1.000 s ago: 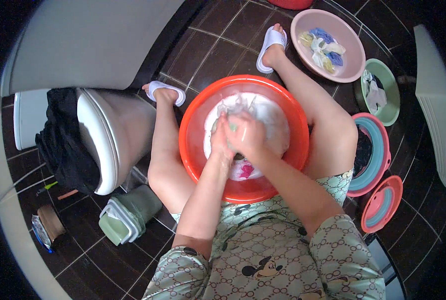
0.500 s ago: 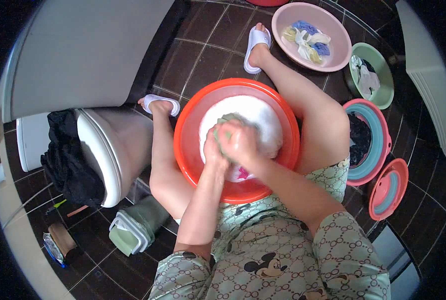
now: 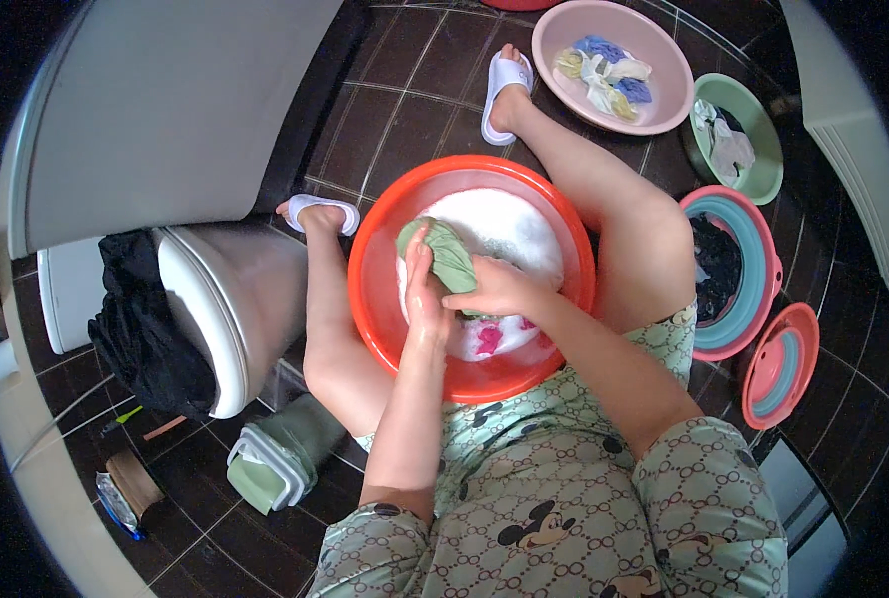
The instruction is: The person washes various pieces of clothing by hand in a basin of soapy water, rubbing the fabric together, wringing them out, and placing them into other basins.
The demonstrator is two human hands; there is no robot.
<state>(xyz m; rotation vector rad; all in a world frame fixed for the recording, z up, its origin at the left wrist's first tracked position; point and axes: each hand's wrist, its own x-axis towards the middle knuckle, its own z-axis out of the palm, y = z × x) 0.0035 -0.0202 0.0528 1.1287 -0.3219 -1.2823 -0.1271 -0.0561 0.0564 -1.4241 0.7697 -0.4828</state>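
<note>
A wet green cloth (image 3: 448, 261) is bunched between my two hands over the orange-red basin (image 3: 364, 334), which sits between my legs. My left hand (image 3: 423, 297) is at the cloth's left side, its fingers fairly straight and pressed along it. From the right, my right hand (image 3: 501, 289) grips the cloth's lower part with its thumb pointing left; some of its fingers are hidden. White suds (image 3: 509, 224) fill much of the basin. Below my hands, pink-red patches of fabric (image 3: 487, 339) show through the foam.
To the right stand a pink basin (image 3: 676, 105) with clothes, a green basin (image 3: 769, 164), a pink-and-blue collapsible basin (image 3: 756, 284) with dark cloth and a smaller one (image 3: 801, 359). At left are a toilet (image 3: 230, 329) with black clothing (image 3: 145, 329) and a bin (image 3: 290, 468).
My hands were clasped tightly round the green cloth, blurred by motion. They have since loosened, with the right lower, and more of the cloth shows. The whole view has shifted slightly.
</note>
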